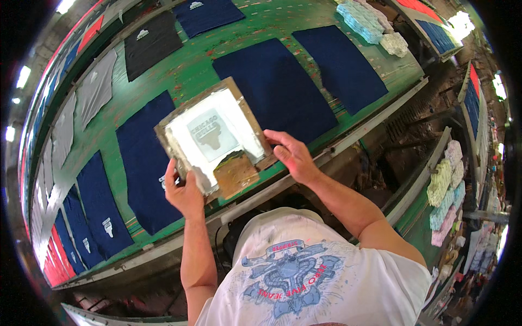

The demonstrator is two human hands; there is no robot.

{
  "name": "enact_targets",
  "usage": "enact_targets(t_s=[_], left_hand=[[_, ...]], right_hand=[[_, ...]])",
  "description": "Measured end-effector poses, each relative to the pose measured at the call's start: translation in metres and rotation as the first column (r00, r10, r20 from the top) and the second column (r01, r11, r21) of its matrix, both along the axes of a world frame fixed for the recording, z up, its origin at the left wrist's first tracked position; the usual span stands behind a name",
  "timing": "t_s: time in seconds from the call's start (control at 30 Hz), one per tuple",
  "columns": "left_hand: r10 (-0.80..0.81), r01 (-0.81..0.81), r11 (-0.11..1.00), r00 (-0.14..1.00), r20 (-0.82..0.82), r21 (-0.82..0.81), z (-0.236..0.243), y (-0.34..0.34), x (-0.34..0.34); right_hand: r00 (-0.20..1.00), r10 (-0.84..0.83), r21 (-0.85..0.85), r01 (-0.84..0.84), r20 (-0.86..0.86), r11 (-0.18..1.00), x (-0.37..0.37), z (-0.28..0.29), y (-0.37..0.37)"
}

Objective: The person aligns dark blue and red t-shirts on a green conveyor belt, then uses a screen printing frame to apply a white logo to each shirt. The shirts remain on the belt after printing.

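A wooden-rimmed printing screen [248, 111] is between my hands, tilted over the green table's near edge. Its mesh is mostly white, with a greyish rectangle in the middle that bears a dark design. A brown squeegee-like block [237, 178] with a dark, smeared top edge rests inside the frame at its near side. My left hand [185, 193] is closed on the near left corner, thumb up. At the near right corner, my right hand [294, 156] grips the rim with bent fingers. Navy fabric panels [142, 163] lie partly beneath and beside the screen; whether it touches them I cannot tell.
The long green table [198, 76] carries more navy panels [277, 81], a black panel [152, 49] and grey ones [98, 89]. Some bear small white prints. Pale blue and cream bundles [360, 23] sit at the far right. Another table with pastel bundles [447, 190] stands to my right.
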State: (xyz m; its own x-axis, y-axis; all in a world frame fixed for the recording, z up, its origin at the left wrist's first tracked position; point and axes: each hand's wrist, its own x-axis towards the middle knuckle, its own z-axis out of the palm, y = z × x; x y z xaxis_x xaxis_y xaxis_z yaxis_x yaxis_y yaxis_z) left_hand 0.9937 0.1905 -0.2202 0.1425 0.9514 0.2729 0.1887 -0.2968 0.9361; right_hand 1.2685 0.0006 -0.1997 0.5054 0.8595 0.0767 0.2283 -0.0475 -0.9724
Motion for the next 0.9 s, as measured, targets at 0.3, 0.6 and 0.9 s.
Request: enact_targets(t_s=[0.3, 0.6, 0.9], left_hand=[[-0.051, 0.052, 0.998, 0.998, -0.039, 0.025, -0.054, -0.086, 0.207], [-0.051, 0.049, 0.998, 0.996, -0.070, -0.041, -0.080, -0.122, 0.243], [-0.021, 0.016, 0.998, 0.995, -0.097, -0.054, -0.088, -0.126, 0.252]], right_hand=[[0.964, 0.006, 0.001, -0.006, -0.268, 1.000, 0.192, -0.035, -0.092], [0.957, 0.041, -0.018, -0.048, -0.287, 0.999, 0.236, -0.063, -0.134], [0.930, -0.022, -0.047, 0.005, -0.368, 0.999, 0.244, -0.059, -0.132]])
